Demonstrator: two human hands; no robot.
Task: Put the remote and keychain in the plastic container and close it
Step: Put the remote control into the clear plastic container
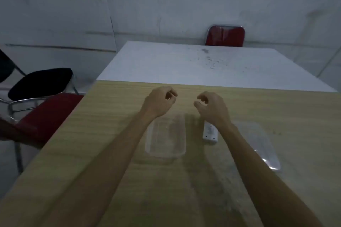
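Note:
A clear plastic container [166,137] lies open and empty on the wooden table [110,134], under my left forearm. Its clear lid [262,145] lies to the right, partly under my right arm. A white remote [209,133] rests between them, its far end hidden by my right wrist. My left hand [159,100] and my right hand [212,107] hover above the table beyond these things, fingers loosely curled, holding nothing. I see no keychain.
A white table [203,62] butts against the far edge of the wooden one. A red chair [226,36] stands behind it. A black-seated chair [40,83] and a red seat [48,116] stand at the left.

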